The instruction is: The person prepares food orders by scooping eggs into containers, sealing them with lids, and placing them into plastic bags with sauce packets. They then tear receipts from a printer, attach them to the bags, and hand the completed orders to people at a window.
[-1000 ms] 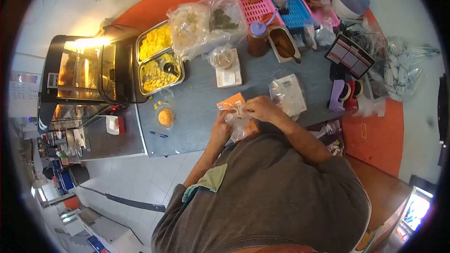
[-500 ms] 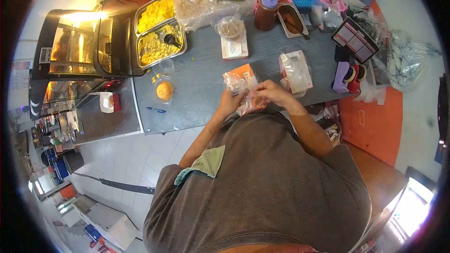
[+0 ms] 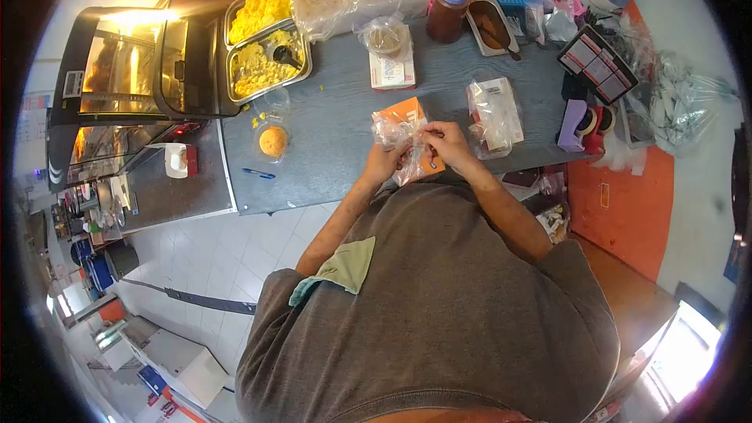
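Over an orange box (image 3: 410,110) at the table's front edge, my two hands work on a crinkled clear plastic bag (image 3: 407,171). My left hand (image 3: 382,164) is closed around the bag's left side, with its fingertips partly hidden by the plastic. From the right, my right hand (image 3: 448,146) pinches the bag's upper part between thumb and fingers. Loose clear plastic also bunches on top of the box. To the left, a round golden-brown food item (image 3: 272,141) sits in an open clear container. A blue pen (image 3: 258,174) lies below it.
Two metal trays of yellow food (image 3: 266,70) stand at the back left, beside a lit warming cabinet (image 3: 125,70). White boxes topped with plastic (image 3: 495,117) flank the orange box. Behind are a sauce bottle (image 3: 447,16) and a metal sauce tray (image 3: 492,27). Tape rolls (image 3: 594,121) sit right.
My right hand has risen slightly relative to the orange box, and more of the clear bag shows between and below my hands. The whole view has shifted a little.
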Motion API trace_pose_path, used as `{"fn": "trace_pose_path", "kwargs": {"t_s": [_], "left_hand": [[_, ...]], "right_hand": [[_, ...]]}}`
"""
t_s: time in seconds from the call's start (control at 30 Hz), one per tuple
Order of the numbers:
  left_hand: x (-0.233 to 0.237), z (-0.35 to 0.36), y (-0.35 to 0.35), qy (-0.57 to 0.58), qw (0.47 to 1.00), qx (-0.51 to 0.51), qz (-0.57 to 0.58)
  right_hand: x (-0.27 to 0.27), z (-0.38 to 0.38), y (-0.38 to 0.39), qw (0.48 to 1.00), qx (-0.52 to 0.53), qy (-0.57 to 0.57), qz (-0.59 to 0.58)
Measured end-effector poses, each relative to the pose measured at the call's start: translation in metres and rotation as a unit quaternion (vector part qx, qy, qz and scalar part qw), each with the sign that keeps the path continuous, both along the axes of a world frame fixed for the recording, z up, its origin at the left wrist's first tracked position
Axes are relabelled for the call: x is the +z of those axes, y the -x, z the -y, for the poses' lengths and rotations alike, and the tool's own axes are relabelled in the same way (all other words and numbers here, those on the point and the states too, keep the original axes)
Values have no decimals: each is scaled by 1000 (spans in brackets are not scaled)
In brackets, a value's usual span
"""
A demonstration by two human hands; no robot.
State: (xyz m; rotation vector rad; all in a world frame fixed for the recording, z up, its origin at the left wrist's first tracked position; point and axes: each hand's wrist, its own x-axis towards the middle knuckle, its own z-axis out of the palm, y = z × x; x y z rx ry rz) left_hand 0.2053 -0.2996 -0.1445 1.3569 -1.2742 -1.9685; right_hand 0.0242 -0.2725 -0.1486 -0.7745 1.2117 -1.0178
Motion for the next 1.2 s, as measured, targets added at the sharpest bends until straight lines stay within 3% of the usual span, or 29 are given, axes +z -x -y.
{"fn": "trace_pose_path", "kwargs": {"t_s": [0.3, 0.5, 0.57, 0.6, 0.63, 0.7, 0.73, 0.8, 0.87, 0.93, 0.97, 1.0, 1.03, 1.07, 1.1, 1.13, 1.17, 1.2], "left_hand": [[5, -1, 2, -13, 1000, 7, 18], [0, -5, 2, -46, 998, 47, -19], [-4, -6, 1, -44, 998, 50, -3], [-6, -5, 2, -43, 998, 51, 14], [-7, -5, 2, -40, 998, 40, 7], [-6, -2, -2, 0, 999, 32, 3], [4, -1, -3, 13, 1000, 17, 4], [21, 4, -6, 214, 974, -63, 31], [-7, 19, -18, 443, 871, -199, 72], [13, 18, -14, 490, 830, -249, 97], [7, 23, -18, 466, 837, -273, 89], [0, 32, -23, 444, 841, -295, 86], [-4, 39, -26, 493, 814, -305, 38], [-8, 40, -24, 536, 786, -309, -14], [22, 31, -18, 399, 854, -335, -2], [-21, 43, -32, 491, 814, -309, 9], [-4, 30, -28, 460, 854, -243, 28], [2, 29, -29, 524, 838, -151, -12]], "right_hand": [[1, 1, -1, 1000, 6, -14, -5], [17, -12, -1, 986, 75, 48, -137], [17, -17, -5, 931, 61, 175, -316], [35, -17, -5, 950, 100, 88, -282], [31, -17, -5, 949, 89, 87, -290], [20, -18, -2, 910, 137, 193, -341], [28, -17, 2, 909, 113, 187, -354], [45, -18, 11, 844, 197, 212, -451], [27, -2, 17, 755, 278, 247, -540], [51, 17, 10, 789, 216, 155, -554], [52, 22, 8, 764, 220, 193, -575], [20, 30, 0, 774, 168, 210, -573], [38, 23, -6, 814, 142, 130, -549], [36, 19, -8, 828, 98, 121, -538], [31, 13, -5, 841, 54, 113, -527], [31, 0, -6, 837, 41, 50, -543], [34, -13, 0, 834, 28, -11, -551], [42, -36, 15, 828, -3, -30, -560]]}}
